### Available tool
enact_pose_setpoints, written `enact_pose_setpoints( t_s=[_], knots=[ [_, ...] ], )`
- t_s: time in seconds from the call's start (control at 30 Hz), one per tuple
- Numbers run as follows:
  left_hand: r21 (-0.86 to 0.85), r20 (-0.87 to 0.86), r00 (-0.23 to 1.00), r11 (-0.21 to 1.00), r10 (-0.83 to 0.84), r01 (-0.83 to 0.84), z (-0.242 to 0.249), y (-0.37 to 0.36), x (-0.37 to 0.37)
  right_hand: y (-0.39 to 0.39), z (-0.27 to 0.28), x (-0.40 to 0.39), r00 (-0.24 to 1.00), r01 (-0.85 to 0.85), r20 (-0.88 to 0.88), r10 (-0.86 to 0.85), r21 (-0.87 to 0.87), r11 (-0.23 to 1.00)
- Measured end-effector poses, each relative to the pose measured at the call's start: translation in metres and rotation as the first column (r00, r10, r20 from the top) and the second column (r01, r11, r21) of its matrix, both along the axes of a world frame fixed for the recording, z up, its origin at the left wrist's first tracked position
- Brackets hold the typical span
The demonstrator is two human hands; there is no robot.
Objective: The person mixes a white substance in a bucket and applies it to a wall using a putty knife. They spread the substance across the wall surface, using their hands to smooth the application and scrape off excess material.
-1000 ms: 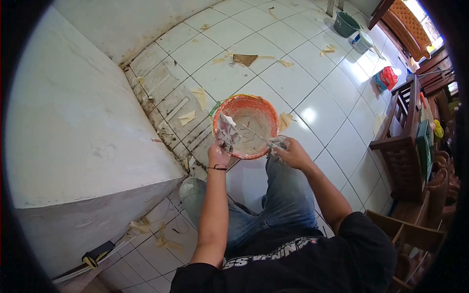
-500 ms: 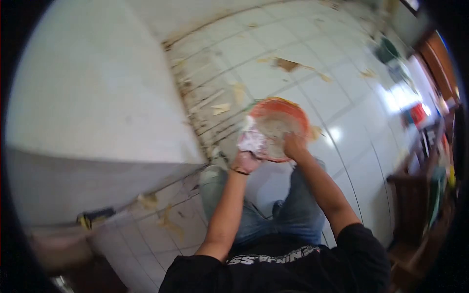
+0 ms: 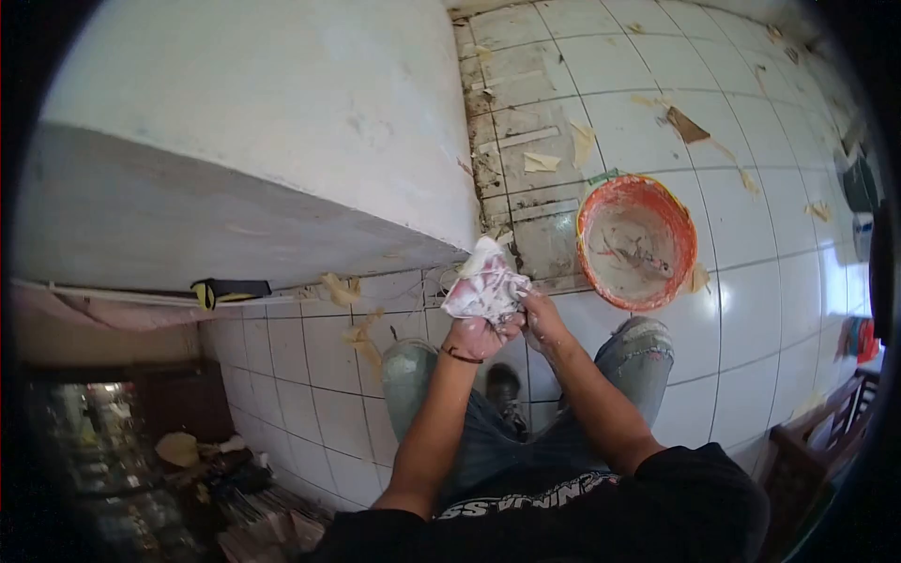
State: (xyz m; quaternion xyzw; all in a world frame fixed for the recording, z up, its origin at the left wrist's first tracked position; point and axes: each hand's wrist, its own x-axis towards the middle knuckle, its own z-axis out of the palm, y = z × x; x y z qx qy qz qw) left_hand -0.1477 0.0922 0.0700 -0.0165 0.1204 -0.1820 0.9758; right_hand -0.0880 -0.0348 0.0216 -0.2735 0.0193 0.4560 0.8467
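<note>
My left hand [image 3: 479, 338], with a dark band at the wrist, is closed round the lower end of a roughly triangular pink-and-white piece [image 3: 486, 284] smeared with white paste. Whether this piece is cloth or something stiffer I cannot tell. My right hand [image 3: 544, 324] meets it at the right edge, fingers closed on its lower corner. White smears mark both hands. On the floor to the right stands an orange-red bucket [image 3: 683, 223], its inner wall coated in pale paste [image 3: 619, 244]. A paste-covered tool [image 3: 649, 261] lies in the bucket.
A white wall block [image 3: 310, 103] rises at the left. Torn yellowish scraps [image 3: 542, 162] and a brown scrap [image 3: 688, 125] lie on the white tiled floor [image 3: 638, 84]. A black-and-yellow object [image 3: 230, 289] sits along the block's lower edge. Wooden furniture [image 3: 817, 432] stands at right.
My right hand has come out of the bucket and moved left to the smeared piece. The view has turned, so the bucket now appears farther right, apart from both hands.
</note>
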Motion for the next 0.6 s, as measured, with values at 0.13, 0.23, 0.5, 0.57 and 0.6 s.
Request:
enact_pose_setpoints(
  t_s=[0.13,0.23,0.5,0.57,0.6],
  knots=[
    [0.271,-0.062,0.997,0.962,0.045,-0.027,0.012,0.004,-0.034,0.004,0.007,0.002,0.993,0.102,-0.052,-0.107,-0.087,0.991],
    [0.501,-0.254,0.963,0.864,0.084,0.057,-0.013,0.036,-0.080,0.015,-0.028,0.022,0.960,0.277,0.096,-0.261,-0.232,0.933],
    [-0.599,0.492,0.857,-0.773,-0.151,0.208,0.144,0.300,-0.073,0.069,-0.101,-0.008,0.760,0.649,0.501,-0.415,-0.540,0.537],
    [-0.616,0.658,0.711,-0.721,-0.249,0.318,0.211,0.338,-0.044,0.075,-0.088,-0.020,0.733,0.661,0.646,-0.214,-0.600,0.451],
    [-0.558,0.761,0.551,-0.779,-0.342,0.287,0.233,0.344,-0.027,0.079,-0.091,-0.027,0.738,0.660,0.638,-0.221,-0.613,0.434]
  ],
)
